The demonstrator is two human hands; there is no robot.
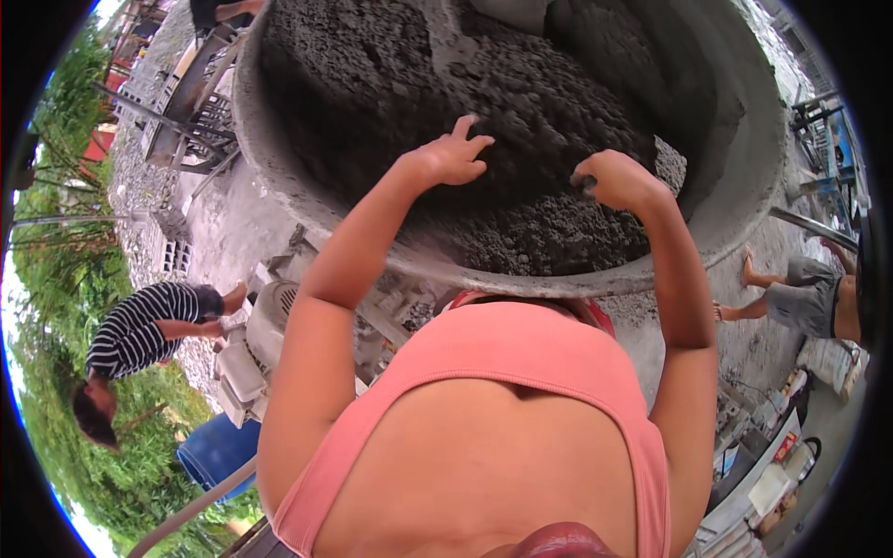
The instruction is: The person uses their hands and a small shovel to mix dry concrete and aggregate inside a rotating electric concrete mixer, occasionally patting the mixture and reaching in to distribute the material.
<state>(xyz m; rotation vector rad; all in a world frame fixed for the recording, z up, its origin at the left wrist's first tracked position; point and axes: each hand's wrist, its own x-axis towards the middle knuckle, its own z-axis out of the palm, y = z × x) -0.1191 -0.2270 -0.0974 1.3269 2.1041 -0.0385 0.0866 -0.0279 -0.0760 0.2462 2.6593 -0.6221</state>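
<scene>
A wide, round, grey-crusted mixing drum (744, 200) stands in front of me, holding dark, crumbly cement mix (521, 223). Both my arms reach over its near rim. My left hand (453, 156) hovers above the mix with fingers spread and nothing in them. To its right, my right hand (619, 181) is curled, fingers bent inward. Something dark grey shows at its fingertips; whether it is a clump of mix or dirt on the fingers, I cannot tell. A paler slab-like patch (670, 166) lies behind the right hand, against the drum's inner wall.
A motor housing (270, 321) sits beside the drum at left. A person in a striped shirt (144, 321) bends near it, by a blue barrel (219, 451). At right stands another person in grey shorts (805, 298). Metal frames (191, 112) and blocks (175, 256) lie far left.
</scene>
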